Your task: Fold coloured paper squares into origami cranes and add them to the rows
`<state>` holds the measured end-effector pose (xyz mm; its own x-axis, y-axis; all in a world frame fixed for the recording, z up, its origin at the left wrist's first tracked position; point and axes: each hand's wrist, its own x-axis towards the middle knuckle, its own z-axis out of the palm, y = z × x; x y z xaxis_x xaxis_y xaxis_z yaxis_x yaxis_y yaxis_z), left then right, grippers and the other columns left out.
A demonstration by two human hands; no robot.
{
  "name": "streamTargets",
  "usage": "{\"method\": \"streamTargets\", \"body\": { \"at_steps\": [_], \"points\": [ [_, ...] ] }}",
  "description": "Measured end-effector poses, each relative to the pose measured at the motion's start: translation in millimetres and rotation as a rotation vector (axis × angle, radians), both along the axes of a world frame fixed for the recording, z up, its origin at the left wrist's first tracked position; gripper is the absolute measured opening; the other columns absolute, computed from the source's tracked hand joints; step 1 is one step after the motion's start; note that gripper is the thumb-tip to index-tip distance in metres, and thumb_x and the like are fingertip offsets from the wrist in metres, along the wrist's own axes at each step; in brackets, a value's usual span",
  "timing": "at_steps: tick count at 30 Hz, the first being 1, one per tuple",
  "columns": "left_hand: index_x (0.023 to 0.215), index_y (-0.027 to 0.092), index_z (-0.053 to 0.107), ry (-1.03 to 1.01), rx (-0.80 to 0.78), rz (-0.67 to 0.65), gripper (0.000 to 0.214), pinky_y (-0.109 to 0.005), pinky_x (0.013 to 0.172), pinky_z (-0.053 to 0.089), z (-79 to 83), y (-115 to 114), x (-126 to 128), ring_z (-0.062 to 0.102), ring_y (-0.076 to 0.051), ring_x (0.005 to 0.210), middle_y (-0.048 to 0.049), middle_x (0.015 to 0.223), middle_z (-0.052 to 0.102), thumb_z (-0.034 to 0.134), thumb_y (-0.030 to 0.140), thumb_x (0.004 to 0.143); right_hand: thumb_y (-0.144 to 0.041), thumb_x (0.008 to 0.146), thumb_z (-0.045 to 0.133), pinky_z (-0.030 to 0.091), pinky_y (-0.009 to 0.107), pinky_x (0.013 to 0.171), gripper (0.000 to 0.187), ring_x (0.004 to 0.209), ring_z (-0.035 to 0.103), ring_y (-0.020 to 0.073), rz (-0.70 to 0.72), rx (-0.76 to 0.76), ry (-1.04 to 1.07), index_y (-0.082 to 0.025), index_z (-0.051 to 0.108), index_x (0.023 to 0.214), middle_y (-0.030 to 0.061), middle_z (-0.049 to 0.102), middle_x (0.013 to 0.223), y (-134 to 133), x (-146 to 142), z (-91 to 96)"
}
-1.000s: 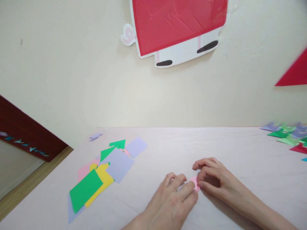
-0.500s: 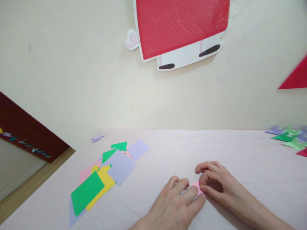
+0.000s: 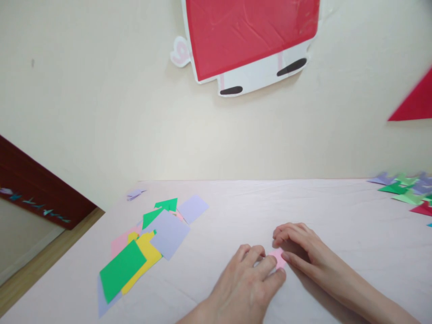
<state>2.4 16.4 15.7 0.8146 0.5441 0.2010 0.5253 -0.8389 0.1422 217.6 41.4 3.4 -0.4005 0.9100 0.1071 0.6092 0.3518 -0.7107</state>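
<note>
A small pink folded paper piece (image 3: 278, 259) lies on the pale table (image 3: 330, 216) between my two hands. My left hand (image 3: 246, 281) rests palm down with its fingertips bent onto the left edge of the pink paper. My right hand (image 3: 297, 245) curls over the paper from the right, fingers pressed onto it. Most of the paper is hidden under my fingers.
A loose pile of coloured paper squares (image 3: 145, 245), green, yellow, lilac and pink, lies to the left. Folded paper shapes (image 3: 407, 191) are heaped at the far right. A small lilac folded piece (image 3: 135, 194) sits near the wall. The table's left edge drops off.
Both hands stay on the pink paper with small finger shifts. The view tilted slightly and came back.
</note>
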Motion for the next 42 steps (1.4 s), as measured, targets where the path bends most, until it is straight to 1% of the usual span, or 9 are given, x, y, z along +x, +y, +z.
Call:
{"method": "streamTargets", "body": {
  "at_steps": [10, 14, 17, 22, 25, 28, 32, 37, 42],
  "points": [
    [0.111, 0.018, 0.056, -0.019, 0.016, 0.019, 0.017, -0.033, 0.093, 0.038, -6.6, -2, 2, 0.049, -0.021, 0.11, -0.0026, 0.11, 0.061, 0.052, 0.025, 0.096, -0.027, 0.087, 0.054, 0.041, 0.047, 0.097, 0.015, 0.11, 0.051, 0.0278, 0.005, -0.015, -0.011, -0.025, 0.061, 0.1, 0.0078, 0.063, 0.11, -3, 2, 0.5],
    [0.114, 0.016, 0.055, -0.001, 0.089, 0.019, 0.02, -0.035, 0.101, 0.035, -9.6, -4, 1, 0.037, -0.023, 0.131, -0.004, 0.141, 0.05, 0.046, 0.025, 0.098, -0.03, 0.088, 0.052, 0.04, 0.049, 0.1, 0.02, 0.111, 0.052, 0.0278, -0.016, -0.024, 0.061, -0.024, 0.062, 0.103, 0.0088, 0.063, 0.11, -1, 5, -3.2],
    [0.12, 0.015, 0.052, 0.051, 0.045, 0.005, 0.025, -0.035, 0.106, 0.033, -6.9, -6, 1, 0.029, -0.021, 0.138, -0.0041, 0.149, 0.042, 0.046, 0.023, 0.097, -0.031, 0.09, 0.046, 0.041, 0.046, 0.101, 0.024, 0.111, 0.053, 0.026, -0.07, -0.041, 0.131, -0.024, 0.061, 0.107, 0.0092, 0.062, 0.111, -2, 6, -5.3],
    [0.115, 0.014, 0.054, 0.063, -0.02, 0.077, 0.024, -0.035, 0.096, 0.042, -0.8, -15, 10, 0.049, -0.024, 0.119, -0.0089, 0.133, 0.055, 0.051, 0.02, 0.092, -0.029, 0.088, 0.045, 0.047, 0.044, 0.091, 0.02, 0.1, 0.056, 0.0259, -0.211, 0.025, 0.081, -0.023, 0.062, 0.096, 0.0079, 0.064, 0.099, -17, 6, -2.9],
    [0.111, 0.015, 0.055, 0.08, -0.076, 0.176, 0.024, -0.037, 0.084, 0.048, 0.2, -21, 18, 0.055, -0.026, 0.1, -0.0098, 0.115, 0.06, 0.056, 0.021, 0.088, -0.026, 0.091, 0.044, 0.047, 0.042, 0.084, 0.021, 0.091, 0.056, 0.0252, -0.178, 0.088, -0.032, -0.023, 0.063, 0.085, 0.0065, 0.064, 0.092, -32, 4, 0.2],
    [0.116, 0.016, 0.053, -0.012, -0.148, 0.225, 0.032, -0.039, 0.09, 0.047, 0.0, -23, 21, 0.052, -0.027, 0.106, -0.0106, 0.121, 0.056, 0.06, 0.023, 0.085, -0.026, 0.094, 0.045, 0.047, 0.042, 0.085, 0.022, 0.092, 0.055, 0.0244, -0.112, 0.141, -0.102, -0.024, 0.066, 0.089, 0.006, 0.065, 0.095, -45, 0, 1.0],
    [0.126, 0.017, 0.047, -0.143, -0.199, 0.169, 0.041, -0.041, 0.111, 0.031, 3.0, -18, 17, 0.037, -0.026, 0.131, -0.0107, 0.146, 0.04, 0.059, 0.026, 0.088, -0.025, 0.094, 0.049, 0.046, 0.042, 0.088, 0.02, 0.098, 0.054, 0.0246, -0.1, 0.185, -0.105, -0.024, 0.067, 0.101, 0.0073, 0.065, 0.104, -48, -9, -1.2],
    [0.114, 0.022, 0.053, -0.142, -0.271, 0.148, 0.03, -0.034, 0.103, 0.037, 16.1, -12, 12, 0.048, -0.02, 0.115, -0.0031, 0.124, 0.056, 0.064, 0.022, 0.086, -0.02, 0.092, 0.052, 0.045, 0.041, 0.092, 0.019, 0.103, 0.052, 0.0243, -0.07, 0.148, -0.064, -0.025, 0.067, 0.103, 0.0062, 0.063, 0.107, -44, -14, -2.3],
    [0.098, 0.022, 0.056, -0.113, -0.257, 0.218, 0.019, -0.033, 0.087, 0.043, 16.9, -10, 11, 0.051, -0.02, 0.098, -0.0012, 0.105, 0.058, 0.069, 0.022, 0.084, -0.015, 0.09, 0.053, 0.044, 0.041, 0.093, 0.018, 0.105, 0.05, 0.0237, -0.065, 0.091, -0.027, -0.026, 0.066, 0.097, 0.0047, 0.062, 0.108, -45, -12, -2.2]
  ]
}}
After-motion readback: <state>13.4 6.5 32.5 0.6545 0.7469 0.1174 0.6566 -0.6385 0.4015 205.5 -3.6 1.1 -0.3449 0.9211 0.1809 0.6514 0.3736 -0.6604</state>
